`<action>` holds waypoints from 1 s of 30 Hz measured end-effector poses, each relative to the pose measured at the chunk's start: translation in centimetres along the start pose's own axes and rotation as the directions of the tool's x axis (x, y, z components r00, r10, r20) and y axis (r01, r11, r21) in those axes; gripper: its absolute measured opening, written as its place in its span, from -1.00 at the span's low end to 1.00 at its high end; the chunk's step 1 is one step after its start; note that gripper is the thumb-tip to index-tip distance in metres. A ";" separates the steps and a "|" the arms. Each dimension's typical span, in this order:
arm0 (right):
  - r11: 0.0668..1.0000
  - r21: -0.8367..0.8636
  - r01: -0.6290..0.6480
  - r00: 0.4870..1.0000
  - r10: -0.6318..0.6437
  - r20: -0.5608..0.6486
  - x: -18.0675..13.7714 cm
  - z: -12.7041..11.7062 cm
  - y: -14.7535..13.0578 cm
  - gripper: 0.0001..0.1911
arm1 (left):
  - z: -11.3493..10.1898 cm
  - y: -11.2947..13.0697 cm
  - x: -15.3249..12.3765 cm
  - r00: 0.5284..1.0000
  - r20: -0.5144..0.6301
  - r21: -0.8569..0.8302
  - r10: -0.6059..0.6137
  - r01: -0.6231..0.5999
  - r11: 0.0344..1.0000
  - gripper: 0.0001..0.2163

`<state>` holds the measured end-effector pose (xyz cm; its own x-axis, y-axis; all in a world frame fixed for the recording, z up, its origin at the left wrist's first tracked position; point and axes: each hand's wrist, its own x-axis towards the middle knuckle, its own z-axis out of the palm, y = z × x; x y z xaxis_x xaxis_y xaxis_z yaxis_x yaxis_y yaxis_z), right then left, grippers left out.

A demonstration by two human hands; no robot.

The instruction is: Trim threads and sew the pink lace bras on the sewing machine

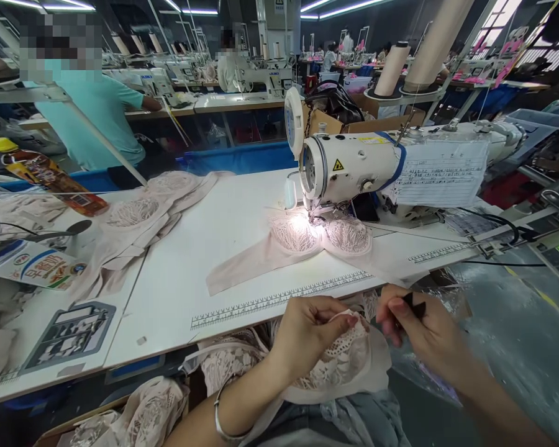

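My left hand [307, 338] pinches the upper edge of a pale pink lace bra [345, 366] between thumb and fingers, over my lap. Just to its right, my right hand [417, 329] is closed around a small black tool [415, 305] that looks like thread snips, mostly hidden by the fingers. A gap separates the two hands. On the table in front, another lace bra [349, 237] lies with its cups under the lit needle area of a white sewing machine [354, 164].
A printed ruler [284, 299] runs along the table's front edge. Stacked bras [140, 214], a tea bottle [51, 180], a milk carton [35, 266] and a grey tray [68, 335] lie to the left. Thread cones [392, 69] stand behind the machine. A person in teal [86, 118] sits beyond.
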<state>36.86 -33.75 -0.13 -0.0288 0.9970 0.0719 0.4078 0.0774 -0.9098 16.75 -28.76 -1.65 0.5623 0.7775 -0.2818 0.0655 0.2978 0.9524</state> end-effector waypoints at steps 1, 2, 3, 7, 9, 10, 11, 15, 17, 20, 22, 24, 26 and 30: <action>1.000 -0.025 0.011 1.000 -0.010 0.010 0.0 -0.2 0.2 -0.45 | -0.1 0.0 0.0 1.000 0.016 -0.021 -0.004 0.005 1.000 -0.56; 0.998 -0.062 0.031 0.999 -0.029 0.034 0.1 -0.4 0.2 -0.43 | -0.2 0.0 0.0 1.000 0.028 -0.035 -0.005 0.006 0.999 -0.56; 0.994 -0.099 0.053 0.997 -0.046 0.063 0.2 -0.5 0.1 -0.42 | -0.2 0.0 0.0 0.999 0.033 -0.045 -0.002 0.003 0.999 -0.56; 0.985 -0.166 0.048 0.972 -0.008 0.234 0.9 -0.6 -1.2 -0.55 | 0.0 0.1 0.0 0.999 0.032 -0.059 0.007 -0.005 0.998 -0.57; 0.987 -0.159 0.019 0.961 0.026 0.275 1.1 -0.4 -1.7 -0.65 | 0.1 0.1 0.0 1.000 0.024 -0.069 0.016 -0.014 0.998 -0.59; 0.989 -0.148 0.007 0.959 0.035 0.280 1.2 -0.3 -1.9 -0.67 | 0.1 0.2 0.1 1.000 0.015 -0.074 0.025 -0.024 0.997 -0.61; 0.991 -0.137 -0.006 0.960 0.044 0.275 1.3 -0.1 -2.0 -0.68 | 0.2 0.2 0.1 0.999 0.006 -0.079 0.031 -0.031 0.996 -0.63; 0.994 -0.104 -0.032 0.970 0.056 0.235 1.3 0.4 -2.1 -0.66 | 0.2 0.1 0.1 1.000 0.006 -0.076 0.002 -0.001 0.997 -0.64; 0.995 -0.096 -0.036 0.975 0.056 0.213 1.4 0.8 -2.1 -0.65 | 0.2 0.0 0.0 1.000 0.012 -0.057 -0.010 0.011 0.998 -0.63; 0.996 -0.069 -0.054 0.983 0.066 0.173 1.5 1.2 -1.9 -0.58 | 0.1 -0.2 -0.1 1.000 0.016 -0.027 0.008 -0.008 1.000 -0.61; 0.998 -0.031 -0.058 0.990 0.062 0.124 1.5 1.3 -1.4 -0.56 | 0.0 -0.2 -0.1 1.000 0.016 -0.022 0.019 -0.019 1.000 -0.59; 0.999 0.025 -0.036 0.998 0.035 0.050 1.4 1.0 -0.7 -0.56 | -0.1 -0.1 -0.1 1.000 0.013 -0.030 0.022 -0.022 0.999 -0.57; 0.998 0.067 0.010 1.000 -0.010 0.002 1.1 0.4 0.3 -0.51 | -0.4 -0.1 0.0 0.999 0.008 -0.041 0.031 -0.031 0.999 -0.55; 0.997 -0.070 0.016 0.963 0.003 0.269 0.3 -0.8 2.8 -0.50 | -0.8 -0.2 0.3 0.999 -0.014 -0.090 0.041 -0.042 0.995 -0.53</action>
<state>38.72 -33.23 -2.30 -0.2716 0.9614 -0.0435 0.4704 0.0932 -0.8775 16.26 -28.11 -2.08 0.5529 0.7967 -0.2443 -0.0324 0.3135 0.9490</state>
